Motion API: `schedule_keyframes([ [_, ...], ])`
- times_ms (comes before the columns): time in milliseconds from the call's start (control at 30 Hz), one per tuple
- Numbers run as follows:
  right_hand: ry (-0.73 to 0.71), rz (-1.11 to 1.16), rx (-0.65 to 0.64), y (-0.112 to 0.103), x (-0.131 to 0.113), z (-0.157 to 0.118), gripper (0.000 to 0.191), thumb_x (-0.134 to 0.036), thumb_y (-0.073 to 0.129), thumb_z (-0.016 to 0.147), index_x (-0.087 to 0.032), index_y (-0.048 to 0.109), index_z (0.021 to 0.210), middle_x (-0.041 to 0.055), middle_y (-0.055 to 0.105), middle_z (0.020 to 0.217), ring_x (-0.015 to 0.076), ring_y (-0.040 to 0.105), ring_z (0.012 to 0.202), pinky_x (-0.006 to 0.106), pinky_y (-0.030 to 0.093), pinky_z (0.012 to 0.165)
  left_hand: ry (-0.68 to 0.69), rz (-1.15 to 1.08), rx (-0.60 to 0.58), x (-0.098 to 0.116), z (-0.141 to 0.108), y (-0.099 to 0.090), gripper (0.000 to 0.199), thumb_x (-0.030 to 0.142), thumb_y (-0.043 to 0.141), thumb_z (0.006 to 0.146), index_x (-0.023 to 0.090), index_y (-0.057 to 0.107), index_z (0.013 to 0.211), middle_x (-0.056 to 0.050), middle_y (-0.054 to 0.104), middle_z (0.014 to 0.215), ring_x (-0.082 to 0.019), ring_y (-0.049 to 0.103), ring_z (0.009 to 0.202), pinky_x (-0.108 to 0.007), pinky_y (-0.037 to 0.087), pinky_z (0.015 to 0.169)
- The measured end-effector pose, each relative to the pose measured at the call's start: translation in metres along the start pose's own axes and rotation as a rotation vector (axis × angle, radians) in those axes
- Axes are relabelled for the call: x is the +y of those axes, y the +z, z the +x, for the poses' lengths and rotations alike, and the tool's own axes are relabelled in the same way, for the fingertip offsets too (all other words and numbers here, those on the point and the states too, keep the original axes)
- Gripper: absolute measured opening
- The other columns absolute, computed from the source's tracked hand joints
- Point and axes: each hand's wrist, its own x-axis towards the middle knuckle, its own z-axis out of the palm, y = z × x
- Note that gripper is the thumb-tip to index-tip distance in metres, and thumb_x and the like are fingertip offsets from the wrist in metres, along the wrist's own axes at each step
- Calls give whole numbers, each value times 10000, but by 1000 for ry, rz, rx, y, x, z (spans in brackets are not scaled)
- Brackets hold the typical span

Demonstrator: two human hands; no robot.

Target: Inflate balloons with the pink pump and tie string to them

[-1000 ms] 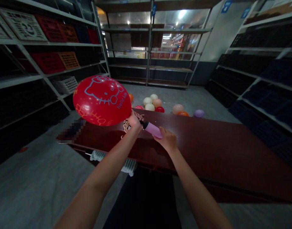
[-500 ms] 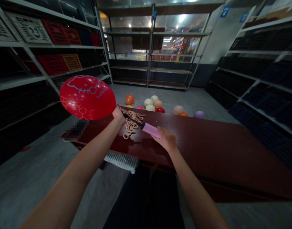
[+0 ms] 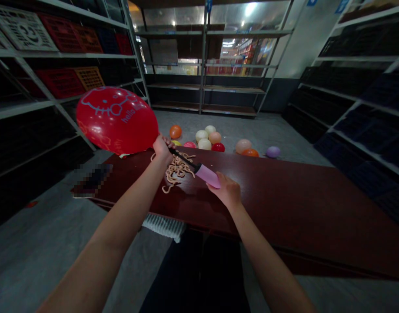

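"Edges and room?"

"Table [image 3: 300, 195]: top runs from below the right hand [image 3: 227, 189] toward the right edge."

"Grip?"

"Left hand [image 3: 162, 148] clenched at the neck of the red balloon [image 3: 116, 119], which extends beyond its fingers [image 3: 168, 142] near the far left corner; right hand grasps the pink pump [image 3: 208, 176], black rod [image 3: 184, 158] between."

"Containers?"

"Crates [image 3: 59, 82], left rack [image 3: 72, 55]; contents indiscernible."
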Motion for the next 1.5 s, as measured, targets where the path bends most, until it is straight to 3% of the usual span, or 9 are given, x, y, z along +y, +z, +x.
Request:
schedule_keyframes([
  [200,46,3,-16,0,1,0,412,-503,668,873,-180,686,1127,67,770,918,200,688,756,283,364,628,-38,21,-63,-64,-35,8,424,204,466,973,210,266,599,74,247,446,-64,241,329,-217,224,376],
  [333,29,-35,-50,3,0,1,432,-518,671,869,-191,688,1151,77,771,946,200,682,769,278,348,623,-81,-23,-34,-74,-42,-4,416,184,465,963,209,256,604,75,240,448,-65,232,332,-218,226,387],
  [500,-46,-50,-76,2,-4,0,475,-535,692,870,-196,683,1202,73,767,950,199,681,794,272,355,647,-99,-44,-6,-50,-34,-22,444,293,532,956,222,238,630,79,244,466,-73,255,343,-217,243,390],
  [833,-145,-36,-40,-6,-6,-4,429,-525,649,907,-193,688,1175,69,758,921,192,673,798,281,393,671,-30,-17,67,28,-11,-41,346,149,407,948,211,260,641,79,262,463,-64,232,329,-214,233,380],
  [967,-163,-29,-4,-5,-7,-3,406,-503,685,885,-185,699,1138,69,751,882,193,673,763,287,419,677,-15,16,109,55,1,-39,355,185,399,967,211,252,644,77,260,468,-65,251,327,-206,228,384],
  [1067,-153,-7,25,-1,-5,-2,411,-497,687,885,-176,694,1142,70,754,895,193,678,757,288,431,683,-4,34,140,59,7,-26,357,175,406,972,208,263,646,78,259,469,-63,247,327,-202,237,385],
  [1233,-49,-19,63,5,0,-2,417,-497,634,919,-159,679,1160,86,758,888,200,678,735,293,423,657,42,55,105,29,5,9,405,236,433,1004,212,267,636,72,246,460,-70,230,329,-206,214,353],
  [1367,-9,8,88,5,2,-2,441,-527,620,927,-145,674,1142,88,757,868,209,690,737,293,420,641,18,131,-12,-16,-13,34,415,219,469,979,217,275,612,66,243,436,-79,243,322,-220,215,346],
  [1500,37,7,131,6,3,-2,453,-551,613,926,-144,678,1115,81,759,847,210,695,718,291,411,621,-16,163,-98,-63,-35,40,409,177,439,960,216,297,578,55,264,416,-84,266,313,-229,215,346],
])
